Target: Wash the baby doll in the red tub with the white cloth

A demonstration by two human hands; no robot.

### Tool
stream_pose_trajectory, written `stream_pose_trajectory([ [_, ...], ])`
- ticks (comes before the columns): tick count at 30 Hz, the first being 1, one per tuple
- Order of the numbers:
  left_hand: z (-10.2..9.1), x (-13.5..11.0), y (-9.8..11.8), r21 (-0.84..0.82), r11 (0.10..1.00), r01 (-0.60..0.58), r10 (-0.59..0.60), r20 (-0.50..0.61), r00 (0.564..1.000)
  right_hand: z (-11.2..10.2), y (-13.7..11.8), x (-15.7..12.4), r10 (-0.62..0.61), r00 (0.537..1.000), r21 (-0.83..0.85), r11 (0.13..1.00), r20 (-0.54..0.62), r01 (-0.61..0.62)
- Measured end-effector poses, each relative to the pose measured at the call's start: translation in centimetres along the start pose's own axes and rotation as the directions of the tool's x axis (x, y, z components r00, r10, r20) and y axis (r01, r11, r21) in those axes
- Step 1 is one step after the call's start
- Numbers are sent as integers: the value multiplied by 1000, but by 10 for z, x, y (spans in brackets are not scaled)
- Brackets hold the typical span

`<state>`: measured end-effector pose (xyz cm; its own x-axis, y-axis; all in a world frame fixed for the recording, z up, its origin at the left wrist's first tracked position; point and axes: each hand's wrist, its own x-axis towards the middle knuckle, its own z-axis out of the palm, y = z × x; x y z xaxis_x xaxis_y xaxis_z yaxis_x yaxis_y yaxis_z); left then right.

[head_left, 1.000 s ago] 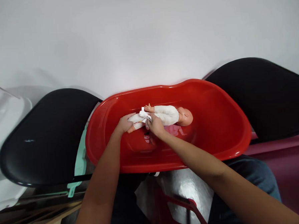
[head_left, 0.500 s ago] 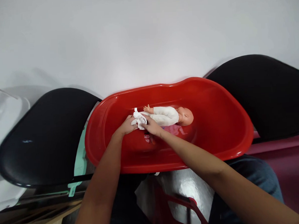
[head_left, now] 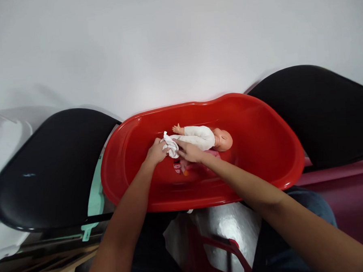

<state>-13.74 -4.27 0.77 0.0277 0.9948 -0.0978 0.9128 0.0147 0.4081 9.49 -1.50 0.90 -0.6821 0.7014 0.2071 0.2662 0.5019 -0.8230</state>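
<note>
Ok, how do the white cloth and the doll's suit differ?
The white cloth is crumpled into a bunch, while the doll's suit fits smoothly around the torso. The cloth sits toward the doll's lower end, the suit nearer the head. The left hand and right hand touch the cloth, not the chest. Both are white and lie in the red tub.

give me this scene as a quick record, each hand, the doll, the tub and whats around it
left hand: touching the white cloth at the doll's lower end
right hand: resting at the edge of the cloth, next to the doll's body
doll: baby doll in a white suit, on its back, head toward the right of the view, lower end under the cloth
tub: red plastic baby bath, with the doll lying inside
around: black curved panels on either side of the tub
</note>
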Motion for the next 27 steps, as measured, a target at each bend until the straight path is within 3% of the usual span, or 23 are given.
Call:
stream_pose_trajectory([
  [2,-5,-2,2,65,998,12,-12,2,1000,-13,3,-2,-100,995,-298,950,-7,94],
  [5,-9,-4,1,206,978,17,-18,-2,1000,-28,10,-7,-106,988,-620,784,-113,13],
  [7,-9,-5,0,286,958,7,-10,9,1000,-34,16,-11,-93,984,-716,697,-153,-46],
  [13,-4,-7,3,427,904,-16,3,30,1000,-30,28,-12,-29,994,-765,641,-108,-65],
  [19,3,-7,16,524,852,12,12,-42,999,-31,24,-4,58,980,-764,618,-189,-184],
  [22,10,-6,32,578,815,-47,109,-74,991,-34,21,-5,88,982,-764,619,-166,-185],
  [24,18,-7,43,589,800,-118,165,-27,986,-34,21,-6,95,982,-763,619,-163,-187],
  [27,34,-11,55,534,842,-70,53,46,998,-35,22,-8,91,981,-762,619,-172,-191],
])
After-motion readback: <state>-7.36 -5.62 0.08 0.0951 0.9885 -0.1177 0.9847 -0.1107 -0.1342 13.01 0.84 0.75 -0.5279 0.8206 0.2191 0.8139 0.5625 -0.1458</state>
